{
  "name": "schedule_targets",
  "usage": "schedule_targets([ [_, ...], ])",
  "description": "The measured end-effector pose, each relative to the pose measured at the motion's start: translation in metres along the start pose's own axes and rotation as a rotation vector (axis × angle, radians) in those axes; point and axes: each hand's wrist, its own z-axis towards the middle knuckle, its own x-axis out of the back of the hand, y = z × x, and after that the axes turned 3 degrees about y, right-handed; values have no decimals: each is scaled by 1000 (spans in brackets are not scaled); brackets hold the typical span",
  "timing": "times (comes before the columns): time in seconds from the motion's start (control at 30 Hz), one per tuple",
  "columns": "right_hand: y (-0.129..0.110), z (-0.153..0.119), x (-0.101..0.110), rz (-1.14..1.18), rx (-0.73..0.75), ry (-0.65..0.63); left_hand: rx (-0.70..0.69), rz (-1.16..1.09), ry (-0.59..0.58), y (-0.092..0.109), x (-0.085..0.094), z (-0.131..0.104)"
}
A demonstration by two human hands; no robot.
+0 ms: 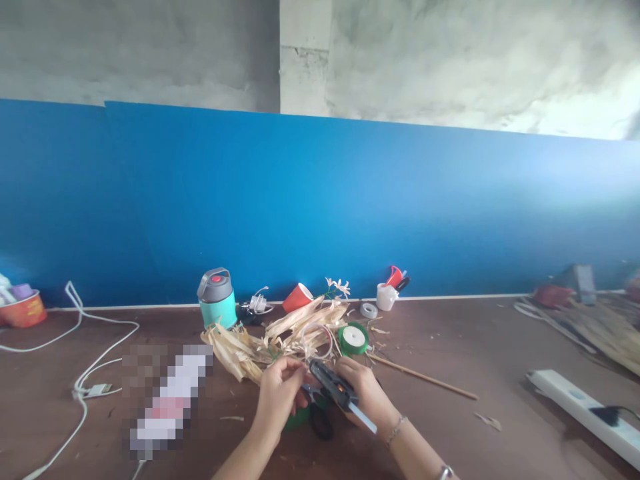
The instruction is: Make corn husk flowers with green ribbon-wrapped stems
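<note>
Forearms (249, 452) reach in at six o'clock: the right hand (361, 387) grasps a glue gun (334, 387), its nozzle (313, 365) beside the left hand (280, 388), whose hold I cannot tell. Gluing seems in hand, with dried husks (295, 328) at twelve o'clock; the next move likely calls for steady aim.

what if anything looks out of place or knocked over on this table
The red, tapered cup with a white rim looks odd: it lies tipped behind the pale, dry, papery husks, while the white cup of tools stands upright. Loose pale scraps also litter the brown tabletop.
</note>
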Motion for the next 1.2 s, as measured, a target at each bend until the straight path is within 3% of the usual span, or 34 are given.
schedule_targets([
  [1.2,3,0,0,3,-5,-2,14,-16,-2,4,-1,-3],
])
